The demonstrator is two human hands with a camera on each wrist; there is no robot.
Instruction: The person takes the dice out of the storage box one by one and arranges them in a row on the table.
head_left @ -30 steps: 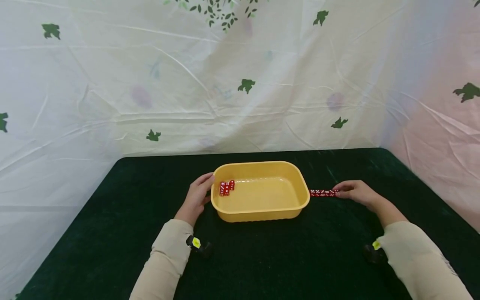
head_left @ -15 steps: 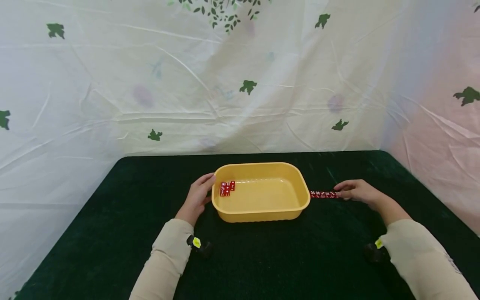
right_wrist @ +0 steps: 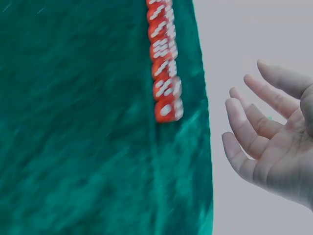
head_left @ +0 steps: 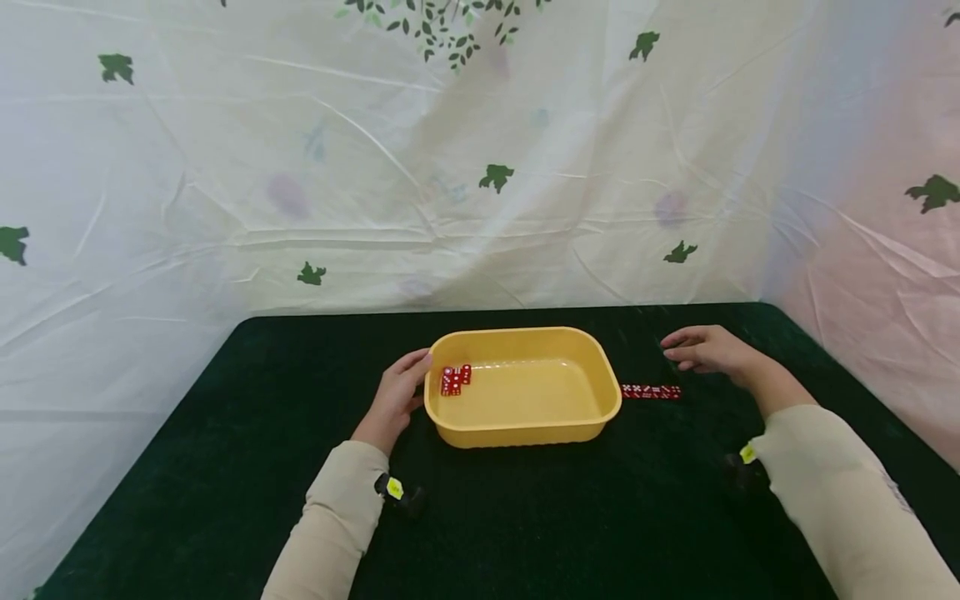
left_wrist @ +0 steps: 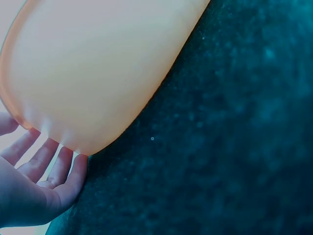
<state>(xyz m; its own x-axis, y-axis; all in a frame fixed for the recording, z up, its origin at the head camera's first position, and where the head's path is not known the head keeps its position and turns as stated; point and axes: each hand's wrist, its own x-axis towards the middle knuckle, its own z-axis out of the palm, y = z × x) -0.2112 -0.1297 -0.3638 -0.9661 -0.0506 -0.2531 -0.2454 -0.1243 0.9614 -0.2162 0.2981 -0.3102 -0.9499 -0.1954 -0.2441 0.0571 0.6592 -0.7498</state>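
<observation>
A yellow plastic tub (head_left: 517, 436) stands on the dark green cloth, with several red dice (head_left: 455, 380) clustered at its left inside. Against the tub's left end, my left hand (head_left: 392, 400) rests its fingertips on the outer wall; the left wrist view shows those fingers (left_wrist: 61, 164) spread and slightly bent. To the right of the tub runs a straight row of red dice with white pips (head_left: 651, 392), its near end beside the tub wall. Raised behind and right of that row, my right hand (head_left: 708, 348) holds nothing, its fingers (right_wrist: 242, 122) loosely bent.
The dark green cloth (head_left: 562, 525) covers the table. A pale curtain (head_left: 375, 150) with green leaf and bird shapes hangs behind and at both sides. Small black wrist cameras (head_left: 408, 500) hang below both sleeves.
My right hand has let go of the right end of the dice row and moved up and away. The row stays in place. My left hand stays at the tub.
</observation>
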